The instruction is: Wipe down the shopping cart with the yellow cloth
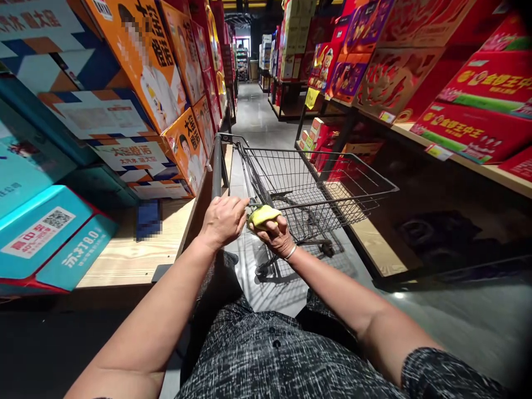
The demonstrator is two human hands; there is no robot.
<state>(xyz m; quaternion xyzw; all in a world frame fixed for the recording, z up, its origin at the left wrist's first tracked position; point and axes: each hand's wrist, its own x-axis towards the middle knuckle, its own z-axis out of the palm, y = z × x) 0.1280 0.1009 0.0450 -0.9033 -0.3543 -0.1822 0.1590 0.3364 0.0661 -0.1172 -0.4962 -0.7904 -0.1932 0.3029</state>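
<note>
My left hand (pixel 223 220) is closed over the near rim of a small wire shopping cart (pixel 332 174). Right beside it, my right hand (pixel 275 235) grips a yellow-green cloth (pixel 262 215) and presses it against the same rim. A bracelet sits on my right wrist. The cart's basket holds nothing that I can see. It stands on the grey shop floor in the aisle just ahead of me.
A wooden shelf (pixel 137 255) on the left carries teal and orange gift boxes (pixel 41 233). On the right a low wooden platform (pixel 374 244) and a shelf with red gift boxes (pixel 477 122) line the aisle. The aisle floor (pixel 257 116) runs on ahead.
</note>
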